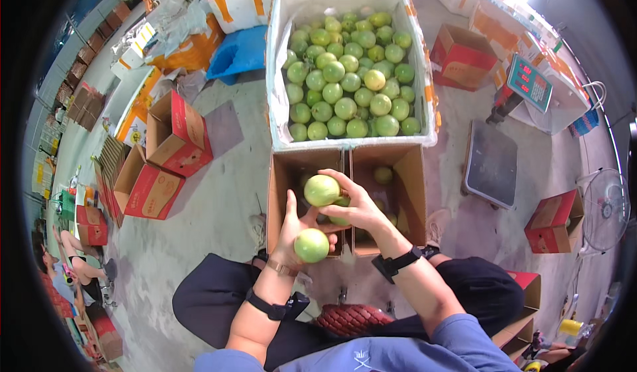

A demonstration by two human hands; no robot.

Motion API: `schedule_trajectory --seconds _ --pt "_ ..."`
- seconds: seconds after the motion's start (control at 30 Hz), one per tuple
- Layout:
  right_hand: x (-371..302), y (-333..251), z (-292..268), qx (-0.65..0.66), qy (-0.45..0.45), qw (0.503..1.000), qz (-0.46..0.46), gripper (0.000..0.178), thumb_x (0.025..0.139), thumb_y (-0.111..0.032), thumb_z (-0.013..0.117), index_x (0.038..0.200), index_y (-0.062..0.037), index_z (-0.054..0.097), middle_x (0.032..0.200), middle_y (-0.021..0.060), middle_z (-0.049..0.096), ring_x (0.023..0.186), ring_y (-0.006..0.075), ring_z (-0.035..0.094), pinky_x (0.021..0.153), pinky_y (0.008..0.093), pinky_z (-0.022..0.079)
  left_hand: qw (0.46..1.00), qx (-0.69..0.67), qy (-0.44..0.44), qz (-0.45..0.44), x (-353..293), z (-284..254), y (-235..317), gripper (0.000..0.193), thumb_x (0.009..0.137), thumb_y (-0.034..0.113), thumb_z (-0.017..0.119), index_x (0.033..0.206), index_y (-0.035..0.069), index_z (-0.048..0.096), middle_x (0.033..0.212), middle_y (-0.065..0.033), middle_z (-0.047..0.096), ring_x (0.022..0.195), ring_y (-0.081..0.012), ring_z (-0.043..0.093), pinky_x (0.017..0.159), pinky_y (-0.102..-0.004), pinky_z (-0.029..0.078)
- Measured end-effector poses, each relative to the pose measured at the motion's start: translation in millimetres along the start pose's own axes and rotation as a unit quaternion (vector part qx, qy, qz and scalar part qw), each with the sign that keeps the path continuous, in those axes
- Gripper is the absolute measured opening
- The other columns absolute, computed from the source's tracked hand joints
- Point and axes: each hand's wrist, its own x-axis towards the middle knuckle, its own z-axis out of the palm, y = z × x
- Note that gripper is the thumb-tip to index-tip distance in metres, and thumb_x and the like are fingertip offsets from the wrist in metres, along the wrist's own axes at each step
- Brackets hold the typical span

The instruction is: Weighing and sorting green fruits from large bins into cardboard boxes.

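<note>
Both of my hands meet above two open cardboard boxes. My left hand is closed around a smooth, round green fruit resting in its palm, thumb pointing up. My right hand grips another green fruit with its fingers; that fruit sits just above my left hand's fingers. One more green fruit shows partly between the two hands, and which hand supports it I cannot tell. Inside the right cardboard box lie a few fruits, partly in shadow. The left box is mostly hidden by my hands.
Beyond the boxes stands a white foam crate full of green fruit. A platform scale with a display is at the right, near a fan. Red cartons and a blue tub stand left. Another person sits far left.
</note>
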Motion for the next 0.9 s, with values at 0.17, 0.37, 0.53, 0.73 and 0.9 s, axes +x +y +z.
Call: schedule_trajectory --seconds 0.17,0.37,0.53,0.73,0.9 --pt "6.7 20.1 20.3 0.245 0.128 0.959 0.064 0.073 0.076 -0.01 0.074 0.14 -0.0137 0.038 0.121 0.0035 0.055 0.109 0.0148 0.054 0.093 0.0301 0.044 0.983 0.119 0.113 0.087 -6.9 -24.4 13.3 0.085 0.084 0.077 0.027 0.141 0.013 0.032 0.106 -0.0215 0.06 0.057 -0.0262 0.062 0.051 -0.0397 0.056" --pt "-39.5 -39.9 -8.7 -0.356 0.156 0.916 -0.1 0.077 0.066 -0.022 0.079 0.133 -0.01 0.045 0.122 0.0149 0.053 0.11 0.0346 0.051 0.094 0.0422 0.044 0.523 0.694 0.247 0.43 -6.0 -51.3 7.2 0.057 0.082 0.043 0.065 0.117 0.0 0.053 0.125 -0.0205 0.049 0.115 -0.0357 0.048 0.099 -0.0415 0.039" --pt "-138.0 -9.0 -29.8 -0.608 -0.092 0.777 0.134 0.031 0.073 -0.014 0.063 0.104 -0.0124 0.059 0.093 0.0071 0.059 0.094 0.0265 0.059 0.083 0.0383 0.048 0.303 0.919 0.06 0.245 -29.9 -70.2 -51.3 0.023 0.07 0.02 0.067 0.091 0.012 0.061 0.076 -0.0038 0.063 0.072 -0.0247 0.063 0.065 -0.0391 0.05" --pt "-142.9 -36.1 -63.0 -0.576 -0.194 0.794 0.007 0.012 0.07 -0.014 0.061 0.08 -0.0116 0.055 0.076 0.0031 0.058 0.077 0.0235 0.061 0.064 0.0373 0.051 0.342 0.896 -0.055 0.278 -46.8 -26.7 -15.9 0.012 0.068 0.013 0.064 0.078 0.011 0.057 0.063 -0.0067 0.06 0.063 -0.0264 0.062 0.054 -0.0389 0.048" --pt "-110.3 -85.1 -110.5 -0.45 -0.246 0.858 0.038 0.016 0.073 -0.014 0.064 0.075 -0.0031 0.051 0.07 0.0121 0.056 0.07 0.0331 0.06 0.058 0.0403 0.047 0.389 0.895 -0.15 0.159 -19.8 31.7 44.4 0.02 0.072 0.02 0.068 0.088 0.012 0.061 0.061 -0.0145 0.059 0.061 -0.0347 0.061 0.054 -0.043 0.047"
